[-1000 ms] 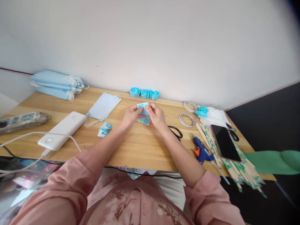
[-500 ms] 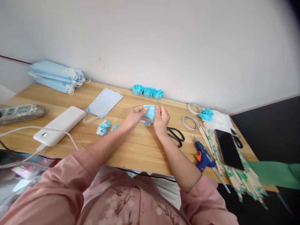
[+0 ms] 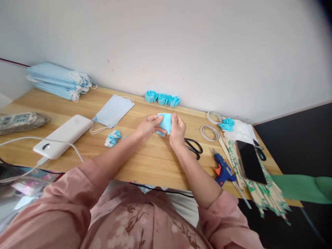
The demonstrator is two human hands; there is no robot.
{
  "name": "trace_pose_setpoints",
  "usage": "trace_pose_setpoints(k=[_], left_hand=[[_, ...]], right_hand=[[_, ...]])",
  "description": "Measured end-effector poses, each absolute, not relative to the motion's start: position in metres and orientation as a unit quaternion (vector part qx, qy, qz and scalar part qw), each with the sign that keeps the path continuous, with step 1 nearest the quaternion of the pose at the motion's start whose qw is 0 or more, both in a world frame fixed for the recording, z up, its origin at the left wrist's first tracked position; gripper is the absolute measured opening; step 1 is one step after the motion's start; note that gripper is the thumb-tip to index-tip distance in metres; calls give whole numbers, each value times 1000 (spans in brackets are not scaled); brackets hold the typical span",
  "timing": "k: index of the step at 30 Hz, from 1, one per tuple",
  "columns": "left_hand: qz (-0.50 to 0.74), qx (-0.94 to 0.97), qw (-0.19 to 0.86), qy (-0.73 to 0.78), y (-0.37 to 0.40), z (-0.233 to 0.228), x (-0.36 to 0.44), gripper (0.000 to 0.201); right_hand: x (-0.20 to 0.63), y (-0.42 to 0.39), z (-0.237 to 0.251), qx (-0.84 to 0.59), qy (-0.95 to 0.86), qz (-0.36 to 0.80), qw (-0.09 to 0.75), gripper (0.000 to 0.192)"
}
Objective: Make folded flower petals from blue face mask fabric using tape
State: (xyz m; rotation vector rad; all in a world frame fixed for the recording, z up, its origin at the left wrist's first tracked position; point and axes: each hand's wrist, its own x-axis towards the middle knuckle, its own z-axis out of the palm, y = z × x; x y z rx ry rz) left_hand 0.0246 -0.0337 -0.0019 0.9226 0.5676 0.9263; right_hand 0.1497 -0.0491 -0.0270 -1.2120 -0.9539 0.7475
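A small blue square of mask fabric (image 3: pixel 165 123) with a white upper edge is stretched between my two hands above the table. My left hand (image 3: pixel 149 127) pinches its left side, thumb on the front face. On the opposite side my right hand (image 3: pixel 177 128) grips the edge with thumb and curled fingers. Another bit of blue fabric shows just under the square; whether it is joined cannot be made out. Black-handled scissors (image 3: pixel 194 147) lie partly hidden behind my right wrist. Folded blue-and-white pieces (image 3: pixel 113 138) rest left of my left forearm.
Three blue fabric flowers (image 3: pixel 162 99) stand by the wall. At left are stacked masks (image 3: pixel 59 81), a loose mask (image 3: pixel 114 110), a white power bank (image 3: pixel 63 136) and a power strip (image 3: pixel 22 121). A glue gun (image 3: pixel 223 168), tape rolls (image 3: pixel 209 133), phone (image 3: pixel 250 161) and wrapped chopsticks (image 3: pixel 268 195) lie right.
The whole view has shifted slightly. Both hands still hold the blue square, which now shows a bit more of its face, with its left edge less covered by my left fingers.
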Motion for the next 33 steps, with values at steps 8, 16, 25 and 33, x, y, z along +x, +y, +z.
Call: trace_pose_setpoints(k=[8, 16, 25, 33], left_hand=[[438, 419, 742, 288, -34, -8, 28, 41], [468, 401, 728, 302, -29, -6, 21, 42], [484, 410, 700, 329, -30, -7, 22, 38], [515, 470, 628, 346, -35, 5, 22, 38]], right_hand=[[157, -52, -29, -561, -480, 246, 628, 51], [158, -53, -26, -525, -457, 362, 620, 57], [155, -59, -21, -553, -551, 261, 568, 43], [159, -58, -23, -558, -542, 253, 575, 42]])
